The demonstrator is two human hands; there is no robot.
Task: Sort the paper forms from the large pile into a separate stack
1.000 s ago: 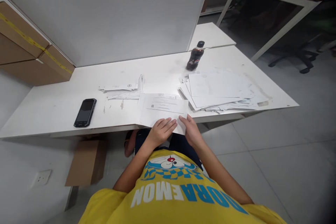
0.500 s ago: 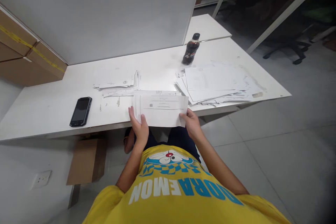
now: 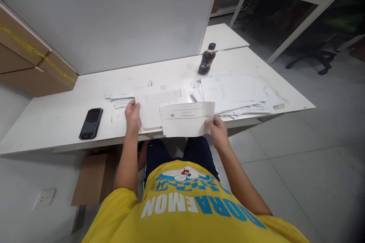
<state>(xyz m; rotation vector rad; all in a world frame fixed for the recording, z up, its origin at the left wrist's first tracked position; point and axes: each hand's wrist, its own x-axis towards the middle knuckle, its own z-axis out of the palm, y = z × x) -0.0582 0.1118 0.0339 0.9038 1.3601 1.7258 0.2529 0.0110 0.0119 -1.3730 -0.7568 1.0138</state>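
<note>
My left hand [image 3: 132, 113] grips the left edge of a folded white sheet [image 3: 152, 106] lifted just above the white desk [image 3: 57, 121]. A second printed paper [image 3: 186, 118], folded into a strip, is pinched at its lower right corner by my right hand [image 3: 218, 131] at the desk's front edge. The two sheets overlap slightly in the middle. A low stack of papers [image 3: 119, 95] lies just behind the left sheet.
A black phone [image 3: 91, 122] lies at the front left. A dark soda bottle [image 3: 207, 59] stands at the back, with a spread pile of papers [image 3: 239, 91] to the right. A cardboard box [image 3: 91, 174] sits under the desk, more boxes [image 3: 28, 60] at left.
Both hands were pressing one folded paper flat at the desk edge. They have now separated: my left hand lifted one sheet leftward, my right holds the other to the right.
</note>
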